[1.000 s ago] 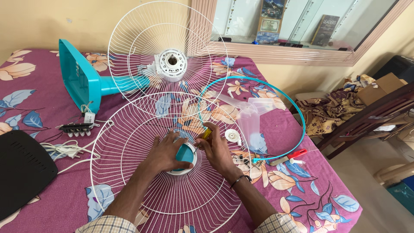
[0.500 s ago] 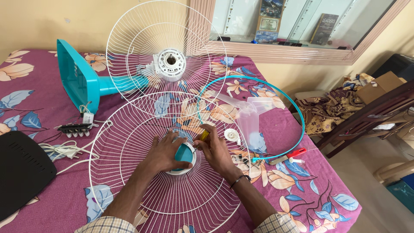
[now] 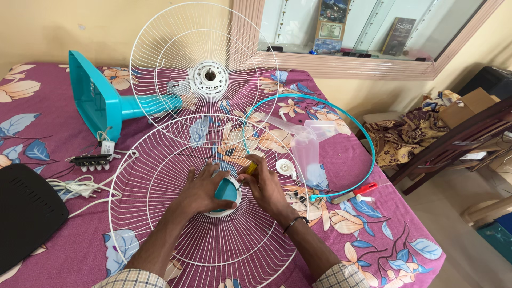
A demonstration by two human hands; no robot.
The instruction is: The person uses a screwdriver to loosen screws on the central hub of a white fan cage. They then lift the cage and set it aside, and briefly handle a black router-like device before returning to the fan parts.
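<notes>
- Front fan grille [image 3: 160, 213], a white wire dome, lay flat on the purple floral bedspread [image 3: 53, 250], with its teal centre cap [image 3: 226, 190] directly between both hands.
- Over the last second almost nothing had shifted: both hands stayed at the hub in the same pose and the grille had not slid on the cloth. I judged the work at the cap to be slow, fine turning or pressing rather than any repositioning.
- Left hand [image 3: 200, 189] rested on the left rim of the cap, fingers curled against it and pressing it down; it steadied the hub rather than lifting anything.
- Right hand [image 3: 264, 186] sat just right of the cap, its fingers closed around a small yellow-handled tool [image 3: 250, 168], the tip of which pointed toward the cap's upper edge. Whether the tip touched the cap could not be told.
- Behind the grille stood the rear grille [image 3: 160, 64] with the white motor hub [image 3: 209, 78], fixed to the teal fan stand [image 3: 101, 104] lying on its side.
- To the right lay a teal rim ring [image 3: 368, 154], a clear fan blade [image 3: 304, 144] and a small white knob [image 3: 285, 166], all apart from the hands.
- At the left edge sat a black box [image 3: 24, 213] and a coiled white cord [image 3: 74, 186].
</notes>
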